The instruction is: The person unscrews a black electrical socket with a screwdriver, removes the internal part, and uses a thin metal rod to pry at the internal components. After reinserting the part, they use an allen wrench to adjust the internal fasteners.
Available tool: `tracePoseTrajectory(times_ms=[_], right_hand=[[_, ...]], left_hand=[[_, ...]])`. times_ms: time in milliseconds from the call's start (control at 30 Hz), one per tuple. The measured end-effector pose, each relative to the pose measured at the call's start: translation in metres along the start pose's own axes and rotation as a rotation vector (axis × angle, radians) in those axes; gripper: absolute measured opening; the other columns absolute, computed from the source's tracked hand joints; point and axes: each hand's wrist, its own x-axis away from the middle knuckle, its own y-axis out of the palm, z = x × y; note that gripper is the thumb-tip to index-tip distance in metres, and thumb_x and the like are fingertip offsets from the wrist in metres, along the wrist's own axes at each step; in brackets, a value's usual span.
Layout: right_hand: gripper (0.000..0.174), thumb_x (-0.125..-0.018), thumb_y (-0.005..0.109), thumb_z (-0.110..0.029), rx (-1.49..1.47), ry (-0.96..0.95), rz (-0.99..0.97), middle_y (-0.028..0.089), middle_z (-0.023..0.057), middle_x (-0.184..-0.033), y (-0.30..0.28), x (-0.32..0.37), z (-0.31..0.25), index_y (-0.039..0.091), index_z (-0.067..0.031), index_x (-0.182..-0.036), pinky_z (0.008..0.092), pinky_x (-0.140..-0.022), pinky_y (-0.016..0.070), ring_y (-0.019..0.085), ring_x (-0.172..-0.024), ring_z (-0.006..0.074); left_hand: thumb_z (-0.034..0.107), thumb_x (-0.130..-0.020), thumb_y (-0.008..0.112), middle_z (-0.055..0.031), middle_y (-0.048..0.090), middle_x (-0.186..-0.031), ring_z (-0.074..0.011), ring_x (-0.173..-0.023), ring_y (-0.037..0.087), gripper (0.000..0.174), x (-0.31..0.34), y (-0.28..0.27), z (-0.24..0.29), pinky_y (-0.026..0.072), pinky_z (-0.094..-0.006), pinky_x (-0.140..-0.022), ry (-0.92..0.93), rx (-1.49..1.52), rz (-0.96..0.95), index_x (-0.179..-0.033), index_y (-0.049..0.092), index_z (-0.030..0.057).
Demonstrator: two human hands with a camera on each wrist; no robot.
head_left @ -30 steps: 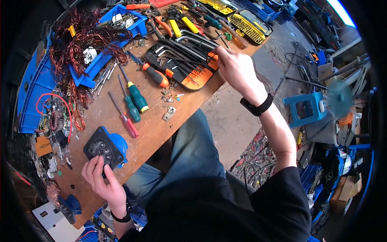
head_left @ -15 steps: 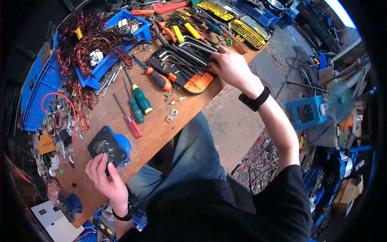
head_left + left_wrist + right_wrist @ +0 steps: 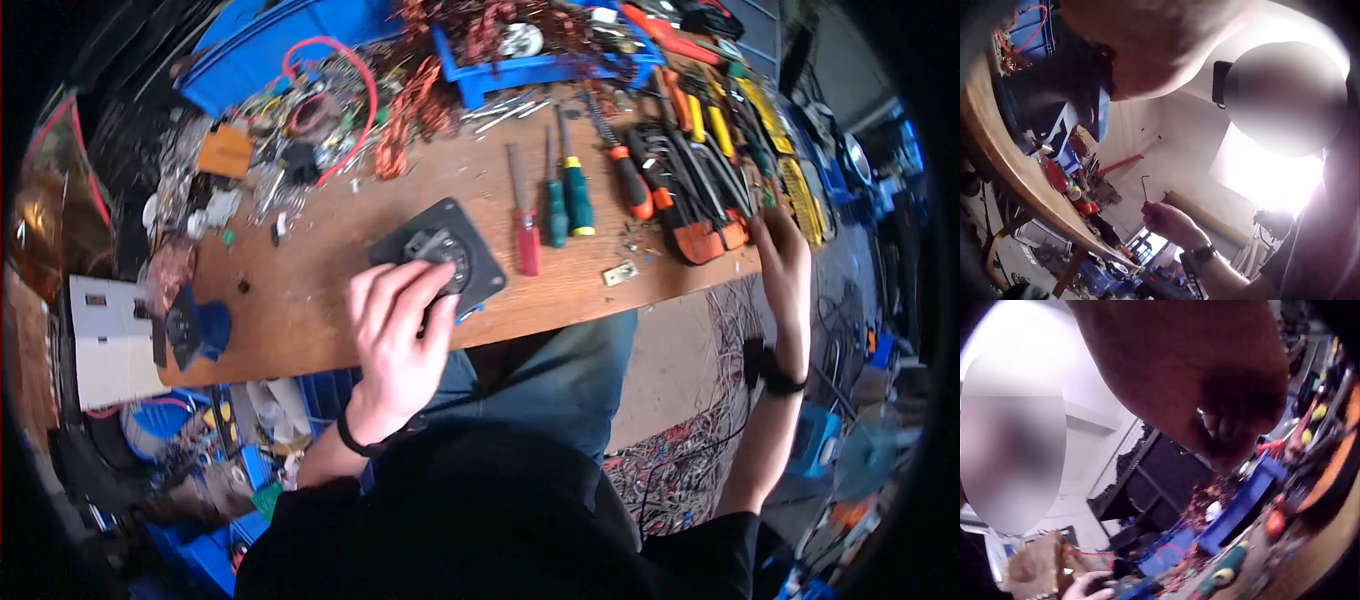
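Note:
My left hand (image 3: 400, 335) holds a black square panel socket (image 3: 474, 258) near the table's front edge, fingertips on its raised round middle and thumb close beside them. A bit of blue shows under its lower edge. My right hand (image 3: 786, 262) is at the table's right end, by a folding hex key set (image 3: 697, 243) in a black and orange holder. The left wrist view shows that hand (image 3: 1172, 223) raised and pinching a small L-shaped hex key (image 3: 1144, 189), its short bent end upward. In the right wrist view the fingers are curled and the key is hidden.
Screwdrivers with red (image 3: 529, 250) and green (image 3: 579, 205) handles lie mid-table. A small metal plate (image 3: 620, 273) is near the front edge. Blue bins (image 3: 480, 82) with copper wire and loose scraps line the back. A second blue and black socket (image 3: 205, 325) stands at the left corner.
The head view has swung left. My right hand has drawn away from the holder with a hex key. Under my left hand the socket has turned, and its blue part shows less.

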Motion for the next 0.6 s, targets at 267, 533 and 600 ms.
tracePoseTrajectory(times_ms=[267, 533, 600], right_hand=[[0.012, -0.093, 0.079, -0.002, -0.068, -0.206, -0.292, 0.075, 0.0120, -0.091, 0.088, 0.114, -0.158, 0.069, 0.0003, -0.100, 0.0350, -0.073, 0.0565, 0.072, -0.078, 0.0256], [0.018, -0.093, 0.080, -0.002, -0.205, -0.370, -0.520, 0.074, 0.0134, -0.096, 0.128, 0.110, -0.162, 0.066, -0.0016, -0.103, 0.0426, -0.077, 0.0585, 0.075, -0.086, 0.0334], [0.018, -0.093, 0.080, -0.002, -0.228, -0.344, -0.568, 0.073, 0.0140, -0.097, 0.130, 0.110, -0.164, 0.065, -0.0018, -0.104, 0.0429, -0.076, 0.0585, 0.074, -0.086, 0.0344]], left_hand=[[0.006, -0.089, 0.082, -0.0154, 0.076, -0.107, -0.0308, -0.095, 0.068, 0.049, -0.002, -0.030, 0.017, 0.0551, -0.0421, -0.086, -0.001, 0.392, -0.090, -0.135, 0.067, -0.0024], [0.004, -0.090, 0.085, -0.0100, 0.079, -0.093, -0.0253, -0.078, 0.071, 0.027, 0.027, -0.026, 0.022, 0.0545, -0.0369, -0.071, -0.221, 0.534, -0.095, -0.115, 0.076, -0.0009], [0.004, -0.090, 0.085, -0.0100, 0.079, -0.093, -0.0249, -0.078, 0.071, 0.027, 0.025, -0.029, 0.024, 0.0546, -0.0365, -0.072, -0.232, 0.616, -0.109, -0.116, 0.076, -0.0008]])
